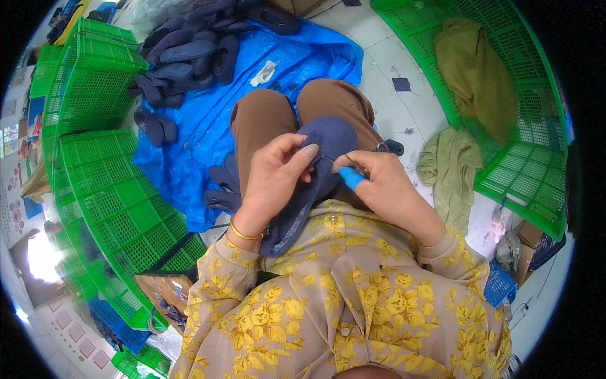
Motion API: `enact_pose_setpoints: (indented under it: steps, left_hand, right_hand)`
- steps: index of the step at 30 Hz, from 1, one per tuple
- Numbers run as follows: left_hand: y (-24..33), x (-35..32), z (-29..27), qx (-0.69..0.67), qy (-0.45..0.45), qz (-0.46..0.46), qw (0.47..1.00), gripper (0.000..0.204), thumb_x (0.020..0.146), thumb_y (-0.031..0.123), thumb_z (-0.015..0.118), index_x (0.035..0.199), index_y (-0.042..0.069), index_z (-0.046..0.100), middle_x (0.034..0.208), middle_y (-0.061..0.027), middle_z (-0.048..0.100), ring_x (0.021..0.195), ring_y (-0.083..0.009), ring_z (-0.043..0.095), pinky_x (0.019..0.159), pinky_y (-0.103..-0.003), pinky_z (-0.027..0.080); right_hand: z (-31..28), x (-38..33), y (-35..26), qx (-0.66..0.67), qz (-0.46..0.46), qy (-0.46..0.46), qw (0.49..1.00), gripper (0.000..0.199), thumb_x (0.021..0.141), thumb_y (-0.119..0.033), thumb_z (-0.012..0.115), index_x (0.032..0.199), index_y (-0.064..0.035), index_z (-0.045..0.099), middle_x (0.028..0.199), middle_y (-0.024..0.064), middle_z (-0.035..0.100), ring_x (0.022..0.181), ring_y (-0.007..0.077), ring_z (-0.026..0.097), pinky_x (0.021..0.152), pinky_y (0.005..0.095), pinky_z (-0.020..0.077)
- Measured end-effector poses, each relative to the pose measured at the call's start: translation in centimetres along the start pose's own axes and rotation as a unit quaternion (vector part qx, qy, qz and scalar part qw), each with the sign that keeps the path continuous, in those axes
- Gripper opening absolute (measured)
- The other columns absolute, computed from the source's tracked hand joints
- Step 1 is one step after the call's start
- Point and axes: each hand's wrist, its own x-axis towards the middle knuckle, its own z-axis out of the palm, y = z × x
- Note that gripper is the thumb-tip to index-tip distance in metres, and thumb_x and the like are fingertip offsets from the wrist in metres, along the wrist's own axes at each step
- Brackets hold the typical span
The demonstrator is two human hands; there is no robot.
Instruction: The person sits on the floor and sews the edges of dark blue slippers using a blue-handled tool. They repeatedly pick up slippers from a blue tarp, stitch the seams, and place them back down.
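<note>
A navy blue slipper (338, 136) rests on my lap, its sole running down toward my waist. My left hand (278, 167) grips its upper edge, thumb and fingers pinching the dark material. My right hand (379, 180) is closed just to the right, with blue wrap (350, 177) on a fingertip. Between the two hands runs a thin light line, a needle or a thread; I cannot tell which. A dark metal tool like small scissors (360, 165) shows in my right hand, partly hidden by the fingers.
A heap of navy slippers (186, 54) lies on a blue plastic sheet (278, 47) ahead, with more slippers (224, 183) beside my left leg. Green plastic crates (107, 202) stand at left, another green crate (530, 183) at right. Olive cloth (473, 76) hangs over the right crate.
</note>
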Motion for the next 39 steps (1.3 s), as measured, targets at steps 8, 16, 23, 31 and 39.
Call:
enact_pose_setpoints:
  steps: [8,16,23,31,39]
  left_hand:
    - [-0.4,0.0,0.0,-0.004,-0.003,0.003,1.000,0.019,0.093,0.013,0.066,0.104,-0.002,0.066,0.076,-0.0007,0.063,0.062,-0.0052,0.056,0.057,-0.020,0.045]
    - [-0.1,0.2,-0.4,-0.019,-0.012,-0.017,1.000,0.020,0.094,0.013,0.064,0.106,-0.003,0.065,0.077,-0.0015,0.064,0.062,-0.0059,0.057,0.057,-0.020,0.046]
    - [-0.1,0.4,-0.3,-0.027,-0.022,-0.047,0.998,0.019,0.095,0.012,0.062,0.104,-0.004,0.065,0.076,-0.0033,0.065,0.060,-0.0071,0.059,0.056,-0.020,0.047]
    - [-0.3,0.7,0.0,-0.088,-0.031,-0.105,0.990,0.018,0.095,0.011,0.062,0.102,-0.005,0.064,0.077,-0.0055,0.065,0.060,-0.0099,0.062,0.057,-0.022,0.051]
    - [0.0,0.6,-0.3,-0.136,-0.040,-0.126,0.982,0.016,0.098,0.012,0.058,0.102,-0.003,0.063,0.084,-0.0055,0.066,0.068,-0.0118,0.064,0.061,-0.024,0.056]
  right_hand:
    - [0.3,0.8,0.2,-0.035,-0.006,-0.011,0.999,0.019,0.089,-0.016,0.057,0.091,-0.0006,0.067,0.076,0.0233,0.064,0.067,0.0401,0.061,0.060,0.0456,0.0451]
    - [1.2,0.6,2.0,0.024,-0.062,0.016,0.998,0.011,0.092,-0.010,0.056,0.096,-0.0024,0.061,0.083,0.0204,0.064,0.076,0.0384,0.062,0.065,0.0429,0.0457]
    - [1.9,0.6,2.6,0.015,-0.059,0.032,0.998,0.011,0.090,-0.004,0.056,0.100,-0.0059,0.060,0.087,0.0161,0.065,0.078,0.0321,0.062,0.068,0.0370,0.0463]
    - [3.1,0.6,3.5,0.011,-0.072,0.082,0.994,0.023,0.083,0.000,0.055,0.103,-0.0108,0.060,0.089,0.0177,0.065,0.082,0.0389,0.064,0.067,0.0420,0.0490]
    - [2.4,0.0,2.9,-0.009,-0.071,0.071,0.995,0.024,0.084,0.001,0.056,0.106,-0.0086,0.059,0.091,0.0193,0.066,0.083,0.0402,0.064,0.067,0.0439,0.0499]
